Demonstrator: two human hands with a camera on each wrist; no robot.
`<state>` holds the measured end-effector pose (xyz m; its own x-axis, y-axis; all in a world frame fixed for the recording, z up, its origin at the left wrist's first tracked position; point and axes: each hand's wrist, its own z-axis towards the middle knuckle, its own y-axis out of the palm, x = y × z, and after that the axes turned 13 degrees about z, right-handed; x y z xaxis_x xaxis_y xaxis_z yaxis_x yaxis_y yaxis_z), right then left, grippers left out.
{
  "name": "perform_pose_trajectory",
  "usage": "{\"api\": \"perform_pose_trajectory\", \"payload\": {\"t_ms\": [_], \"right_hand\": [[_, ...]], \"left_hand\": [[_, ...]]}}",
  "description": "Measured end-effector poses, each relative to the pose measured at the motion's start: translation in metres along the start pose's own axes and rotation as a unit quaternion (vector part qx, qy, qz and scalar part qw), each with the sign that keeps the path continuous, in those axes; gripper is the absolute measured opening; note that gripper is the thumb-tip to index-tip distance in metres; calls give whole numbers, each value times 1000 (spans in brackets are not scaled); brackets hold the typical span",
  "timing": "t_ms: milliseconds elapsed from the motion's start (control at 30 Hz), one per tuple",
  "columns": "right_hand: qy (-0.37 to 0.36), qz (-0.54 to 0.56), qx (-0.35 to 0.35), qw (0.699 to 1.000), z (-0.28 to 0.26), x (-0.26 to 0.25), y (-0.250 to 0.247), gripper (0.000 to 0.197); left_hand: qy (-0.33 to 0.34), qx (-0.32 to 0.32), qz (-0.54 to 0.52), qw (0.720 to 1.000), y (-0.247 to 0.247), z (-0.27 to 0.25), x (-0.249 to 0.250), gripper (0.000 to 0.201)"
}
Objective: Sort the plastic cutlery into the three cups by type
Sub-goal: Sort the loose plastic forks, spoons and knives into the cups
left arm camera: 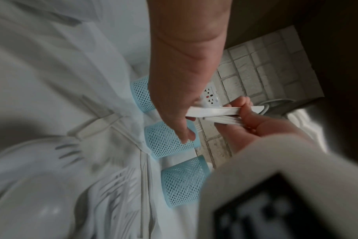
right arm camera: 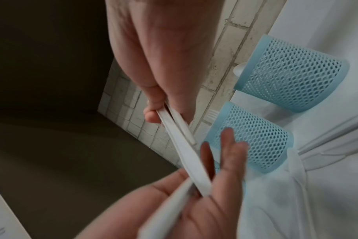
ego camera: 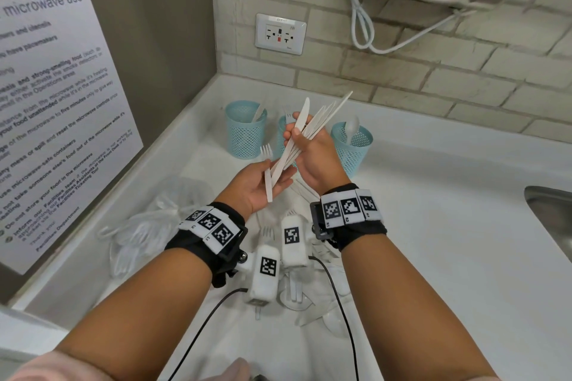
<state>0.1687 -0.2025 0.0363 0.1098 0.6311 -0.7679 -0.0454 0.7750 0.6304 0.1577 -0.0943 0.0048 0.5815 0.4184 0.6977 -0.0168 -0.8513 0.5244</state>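
Barely started: each cup (ego camera: 246,133) at the worktop's back edge holds one piece. Right hand (ego camera: 312,158) grips a bunch of knives (ego camera: 305,130), left hand (ego camera: 260,185) cradles a fork (ego camera: 267,170) on loose fingers; a pile (ego camera: 297,288) remains near the front edge.

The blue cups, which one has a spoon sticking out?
The right-hand cup, nearest the sink. A rounded spoon bowl pokes above its rim; the left cup holds a knife, the middle cup a fork.

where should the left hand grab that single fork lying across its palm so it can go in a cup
Pinch the fork at mid-handle, thumb closing from above onto the open left hand. Its tines point up and away, clear of the knife bundle gripped by the right hand, so the flat handle is the free part.
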Motion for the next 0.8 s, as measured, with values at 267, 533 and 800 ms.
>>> {"api": "perform_pose_trajectory", "payload": {"t_ms": [267, 533, 800], "right_hand": [[17, -30, -6, 999, 0, 4, 4, 18], [34, -191, -17, 981, 0, -3, 12, 4], [76, -392, 4, 917, 11, -3, 13, 15]], "left_hand": [[1, -4, -23, 1000, 0, 0, 2, 38], [31, -2, -53, 998, 1, -1, 9, 31], [56, 78, -45, 994, -6, -1, 15, 26]]}}
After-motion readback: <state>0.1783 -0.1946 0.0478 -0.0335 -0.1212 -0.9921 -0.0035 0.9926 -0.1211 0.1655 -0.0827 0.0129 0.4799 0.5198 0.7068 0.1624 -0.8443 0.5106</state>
